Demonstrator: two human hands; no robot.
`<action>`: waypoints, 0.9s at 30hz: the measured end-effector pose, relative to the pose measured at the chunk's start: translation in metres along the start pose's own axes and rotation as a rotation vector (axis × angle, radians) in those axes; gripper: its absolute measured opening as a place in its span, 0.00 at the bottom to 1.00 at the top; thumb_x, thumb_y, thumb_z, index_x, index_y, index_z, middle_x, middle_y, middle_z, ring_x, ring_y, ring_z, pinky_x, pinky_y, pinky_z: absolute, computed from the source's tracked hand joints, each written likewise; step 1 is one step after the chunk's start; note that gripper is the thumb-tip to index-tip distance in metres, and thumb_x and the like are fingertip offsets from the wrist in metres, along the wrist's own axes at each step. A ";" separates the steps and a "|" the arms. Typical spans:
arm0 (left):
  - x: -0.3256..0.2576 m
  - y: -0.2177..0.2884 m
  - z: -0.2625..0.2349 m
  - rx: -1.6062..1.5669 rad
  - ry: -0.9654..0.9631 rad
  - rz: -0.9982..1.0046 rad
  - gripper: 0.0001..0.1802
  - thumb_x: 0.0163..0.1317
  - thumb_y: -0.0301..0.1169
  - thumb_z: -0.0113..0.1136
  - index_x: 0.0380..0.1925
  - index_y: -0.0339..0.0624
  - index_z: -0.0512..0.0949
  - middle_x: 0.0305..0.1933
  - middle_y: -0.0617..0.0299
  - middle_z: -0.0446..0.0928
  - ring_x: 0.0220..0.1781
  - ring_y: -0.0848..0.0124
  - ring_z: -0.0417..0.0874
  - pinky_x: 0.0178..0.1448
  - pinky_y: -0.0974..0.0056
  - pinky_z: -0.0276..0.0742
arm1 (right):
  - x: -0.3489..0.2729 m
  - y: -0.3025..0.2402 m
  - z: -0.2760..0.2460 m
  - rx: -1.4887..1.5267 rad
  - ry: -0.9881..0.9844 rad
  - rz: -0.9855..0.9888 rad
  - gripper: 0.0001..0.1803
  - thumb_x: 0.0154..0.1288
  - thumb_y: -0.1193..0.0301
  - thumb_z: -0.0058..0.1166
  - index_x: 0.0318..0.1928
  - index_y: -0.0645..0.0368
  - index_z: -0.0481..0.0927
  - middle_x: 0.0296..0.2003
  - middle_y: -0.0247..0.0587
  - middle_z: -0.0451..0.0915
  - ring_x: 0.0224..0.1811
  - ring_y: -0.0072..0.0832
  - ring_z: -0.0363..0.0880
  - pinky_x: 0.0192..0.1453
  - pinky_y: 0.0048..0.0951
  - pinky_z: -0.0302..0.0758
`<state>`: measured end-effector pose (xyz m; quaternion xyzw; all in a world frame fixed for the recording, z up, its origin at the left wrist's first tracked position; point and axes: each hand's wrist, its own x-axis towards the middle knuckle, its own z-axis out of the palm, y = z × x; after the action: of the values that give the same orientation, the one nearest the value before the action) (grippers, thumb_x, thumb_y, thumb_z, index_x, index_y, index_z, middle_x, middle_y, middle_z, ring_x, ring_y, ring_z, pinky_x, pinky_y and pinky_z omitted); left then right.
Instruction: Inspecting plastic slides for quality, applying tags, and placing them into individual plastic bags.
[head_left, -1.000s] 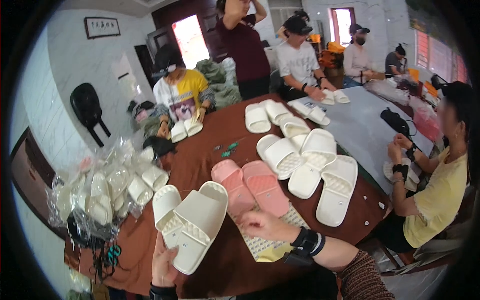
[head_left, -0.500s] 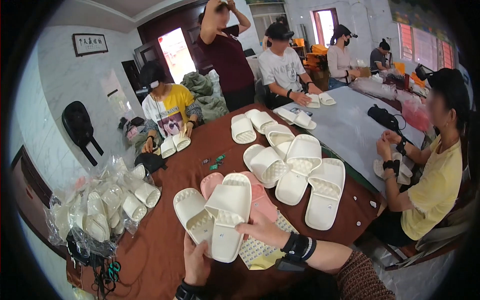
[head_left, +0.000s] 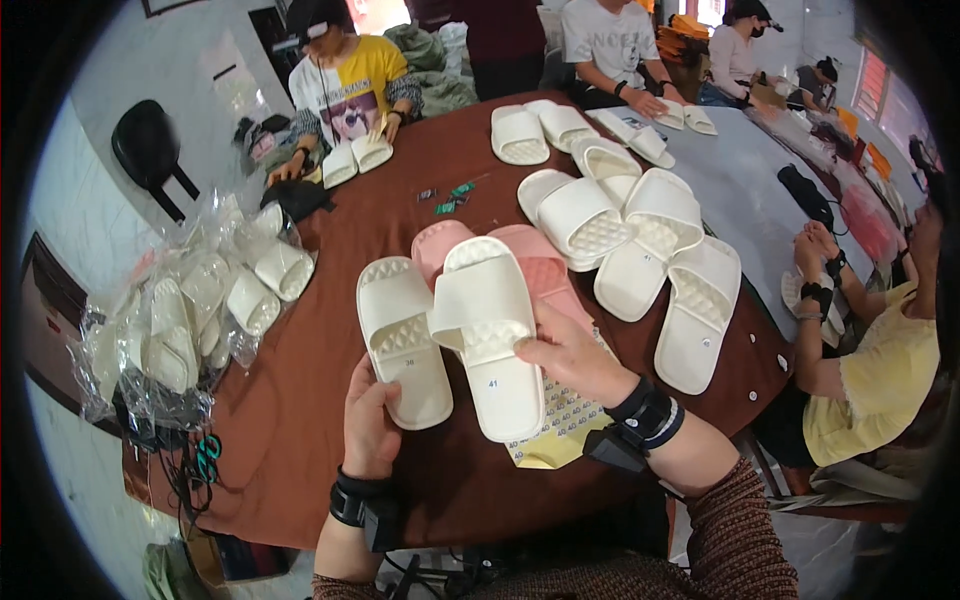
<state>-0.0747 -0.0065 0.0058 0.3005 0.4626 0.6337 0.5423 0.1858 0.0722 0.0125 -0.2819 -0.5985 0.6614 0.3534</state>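
Observation:
My left hand is closed round the side of a white slide slipper, thumb on its footbed. A second white slipper is gripped at its edge by my right hand. Both slippers are held upright side by side, toes pointing away from me, the right one slightly overlapping the left. Each has a small sticker on its footbed. Behind them lie pink slippers, partly hidden. A yellowish sticker sheet rests on the table below my right hand.
Several white slippers lie at the right of the brown-covered table. Bagged slippers are piled at the left edge, above teal-handled scissors. People sit around, one handling white slippers across the table.
The view has tilted downward. The two slippers have moved a little apart, so more of the left one's footbed shows. Both hands keep their hold.

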 end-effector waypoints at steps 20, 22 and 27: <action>-0.005 -0.002 0.007 -0.108 0.075 0.004 0.37 0.49 0.11 0.41 0.65 0.34 0.61 0.63 0.51 0.70 0.65 0.58 0.74 0.70 0.55 0.70 | 0.004 0.007 0.003 -0.218 0.316 -0.219 0.28 0.66 0.74 0.48 0.67 0.61 0.66 0.43 0.43 0.78 0.43 0.27 0.76 0.51 0.29 0.72; -0.006 -0.002 0.006 -0.135 0.056 0.018 0.34 0.51 0.11 0.41 0.63 0.34 0.63 0.61 0.50 0.71 0.62 0.60 0.76 0.67 0.57 0.74 | 0.003 0.009 0.001 -0.238 0.318 -0.197 0.30 0.66 0.74 0.47 0.69 0.62 0.64 0.45 0.45 0.79 0.43 0.28 0.76 0.51 0.28 0.72; -0.008 0.001 0.007 -0.102 0.068 0.003 0.35 0.51 0.11 0.42 0.64 0.33 0.62 0.61 0.51 0.71 0.62 0.60 0.76 0.67 0.57 0.74 | 0.000 0.000 0.002 -0.437 0.228 -0.111 0.31 0.66 0.74 0.48 0.69 0.64 0.62 0.47 0.50 0.79 0.45 0.33 0.78 0.53 0.31 0.73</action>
<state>-0.0669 -0.0129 0.0102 0.2513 0.4472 0.6672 0.5401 0.1838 0.0711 0.0132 -0.3909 -0.6983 0.4596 0.3851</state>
